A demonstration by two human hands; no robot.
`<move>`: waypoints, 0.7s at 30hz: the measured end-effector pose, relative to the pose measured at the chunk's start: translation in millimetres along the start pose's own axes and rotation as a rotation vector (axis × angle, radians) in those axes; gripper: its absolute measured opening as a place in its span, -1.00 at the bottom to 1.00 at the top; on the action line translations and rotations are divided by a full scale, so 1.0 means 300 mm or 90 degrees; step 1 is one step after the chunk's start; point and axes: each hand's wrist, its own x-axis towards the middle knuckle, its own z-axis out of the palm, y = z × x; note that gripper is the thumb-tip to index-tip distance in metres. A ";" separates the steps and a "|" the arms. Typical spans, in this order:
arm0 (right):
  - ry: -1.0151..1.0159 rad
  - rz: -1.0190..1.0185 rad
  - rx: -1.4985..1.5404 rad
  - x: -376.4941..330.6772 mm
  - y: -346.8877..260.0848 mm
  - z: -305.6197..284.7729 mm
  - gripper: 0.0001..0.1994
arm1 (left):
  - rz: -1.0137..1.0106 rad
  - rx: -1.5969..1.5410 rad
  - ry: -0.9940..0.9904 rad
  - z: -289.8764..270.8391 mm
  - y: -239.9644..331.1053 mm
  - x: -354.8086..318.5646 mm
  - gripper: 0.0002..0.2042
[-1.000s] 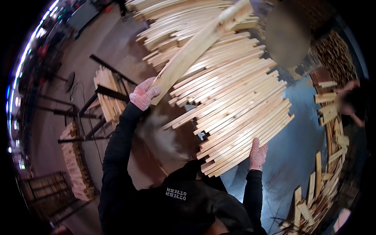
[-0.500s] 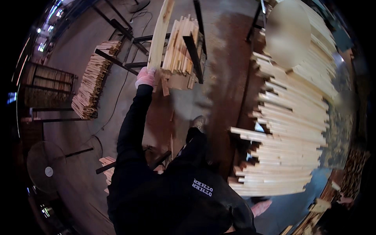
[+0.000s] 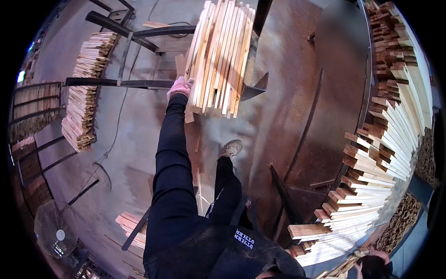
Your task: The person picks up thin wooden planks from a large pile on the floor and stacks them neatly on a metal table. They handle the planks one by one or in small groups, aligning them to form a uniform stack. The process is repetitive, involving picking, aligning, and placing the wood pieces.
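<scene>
Stack of slats could lose its order at the near left corner

I see these wooden slats lying together on a black metal rack, ahead of the person. The left hand, in a pink glove, is at the near left corner of the stack, touching the outermost slat or just beside it. Its fingers look bent, but I cannot tell whether they close on a slat or only lean against the side. The right hand does not show in my view, so about its fingers I can say nothing.

My first worry is the near ends. They are not even; some stick out more than others. If the glove catches on the wood while the arm pulls back, I judge that an outer slat could be dragged out and fall. The shoe is on the floor on this near side, so the foot might be hit.

Second, one bar of the rack reaches close to the hand in my view. A slat pushed sideways could pinch the fingers there, if the hand is between.

Also, a thin wood strip is near the leg. A careless step on it could cost the balance.
</scene>
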 end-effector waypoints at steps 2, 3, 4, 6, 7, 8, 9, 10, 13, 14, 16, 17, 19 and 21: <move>-0.018 0.027 -0.003 -0.112 0.039 0.046 -0.66 | 0.033 0.060 0.026 -0.019 0.195 -0.099 -0.53; -0.031 0.022 -0.007 -0.125 0.050 0.039 -0.67 | 0.048 0.040 0.031 -0.011 0.170 -0.092 -0.53; -0.044 0.011 -0.018 -0.127 0.064 0.028 -0.68 | 0.071 0.021 0.038 -0.004 0.126 -0.064 -0.53; -0.070 -0.015 -0.068 -0.127 0.125 -0.001 -0.70 | 0.085 0.144 -0.009 0.017 0.049 -0.025 -0.59; -0.083 -0.030 -0.104 -0.137 0.158 0.005 -0.71 | 0.139 0.162 -0.014 0.021 0.092 -0.063 -0.57; -0.100 -0.065 -0.147 -0.134 0.200 0.001 -0.72 | 0.179 0.172 -0.016 0.019 0.106 -0.136 -0.54; -0.079 -0.113 -0.185 -0.135 0.224 -0.012 -0.69 | 0.204 0.146 -0.017 0.045 0.125 -0.230 -0.52; -0.011 -0.264 -0.220 -0.087 0.336 0.069 -0.78 | 0.224 0.145 -0.030 0.055 0.102 -0.323 -0.49; 0.163 -0.355 -0.126 -0.116 0.295 0.093 -0.74 | 0.230 0.080 -0.080 0.097 0.085 -0.731 -0.40; 0.088 -0.013 0.322 -0.115 0.271 0.109 -0.64 | 0.271 0.026 -0.130 0.132 0.097 -0.815 -0.43; -0.049 -0.065 0.662 -0.146 0.363 0.179 -0.54 | 0.345 -0.206 -0.198 0.121 0.268 -1.254 -0.53; -0.091 -0.064 0.670 -0.182 0.393 0.212 -0.52 | 0.377 -0.355 -0.259 0.086 0.382 -1.524 -0.58; -0.057 -0.109 0.621 -0.262 0.471 0.295 -0.54 | 0.734 -0.457 -0.331 -0.025 0.612 -2.023 -0.68; -0.046 -0.130 0.624 -0.294 0.585 0.317 -0.56 | 0.952 -0.442 -0.412 -0.007 0.679 -2.442 -0.78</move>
